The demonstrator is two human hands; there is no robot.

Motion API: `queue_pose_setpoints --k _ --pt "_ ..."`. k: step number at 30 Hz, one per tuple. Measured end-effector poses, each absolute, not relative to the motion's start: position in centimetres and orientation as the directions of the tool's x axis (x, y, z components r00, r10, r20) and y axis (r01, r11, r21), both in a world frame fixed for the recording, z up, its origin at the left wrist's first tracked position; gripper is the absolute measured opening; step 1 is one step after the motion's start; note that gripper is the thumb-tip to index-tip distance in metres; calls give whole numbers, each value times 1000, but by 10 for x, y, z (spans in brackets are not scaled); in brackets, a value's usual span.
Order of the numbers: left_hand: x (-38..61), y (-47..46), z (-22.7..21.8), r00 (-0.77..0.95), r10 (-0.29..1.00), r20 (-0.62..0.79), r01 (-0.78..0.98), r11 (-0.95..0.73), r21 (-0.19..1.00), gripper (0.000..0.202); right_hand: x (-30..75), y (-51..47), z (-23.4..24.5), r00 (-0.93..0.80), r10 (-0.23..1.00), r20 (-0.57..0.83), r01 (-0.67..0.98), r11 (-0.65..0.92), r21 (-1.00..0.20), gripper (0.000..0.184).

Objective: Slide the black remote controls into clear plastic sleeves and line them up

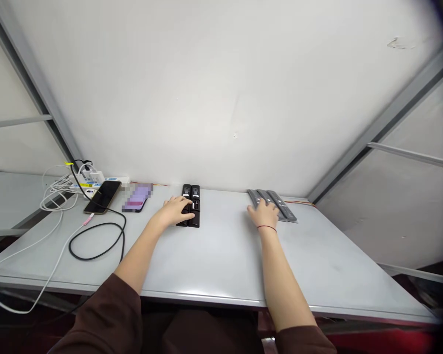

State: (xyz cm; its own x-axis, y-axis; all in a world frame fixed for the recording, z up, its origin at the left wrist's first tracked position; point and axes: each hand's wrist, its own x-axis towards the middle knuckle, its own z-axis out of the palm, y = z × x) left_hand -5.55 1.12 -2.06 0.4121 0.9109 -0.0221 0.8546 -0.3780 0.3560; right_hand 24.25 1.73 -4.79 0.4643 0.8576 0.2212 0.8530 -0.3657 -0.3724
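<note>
Two black remote controls (192,196) lie side by side at the back middle of the grey table (214,260). My left hand (175,210) rests on their left side, fingers curled over the nearer one. Three grey remote-shaped pieces (280,202) lie in a row at the back right. My right hand (265,214) lies on the leftmost grey piece, fingers spread flat over it. A red cord circles my right wrist.
A black phone (103,196) and a purple phone (137,197) lie at the back left, by a white power strip (90,181) with plugs. Black and white cables (96,241) loop over the table's left part. A white wall and grey metal frame bars close the back.
</note>
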Motion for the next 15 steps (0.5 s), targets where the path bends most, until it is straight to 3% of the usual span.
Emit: queue_pose_setpoints --k 3,9,13,15 --pt "-53 13 -24 420 904 80 825 -418 380 42 260 17 -52 577 801 157 782 -488 -388 41" --pt "-45 15 -29 455 877 156 797 -479 368 35 258 21 -53 594 796 115 747 -494 -445 44" --pt "-38 13 -30 486 851 198 773 -525 357 32 260 25 -54 570 821 -26 608 -443 -660 50" --pt "-36 12 -31 496 841 215 758 -540 364 31 260 27 -56 532 843 -79 531 -405 -744 43"
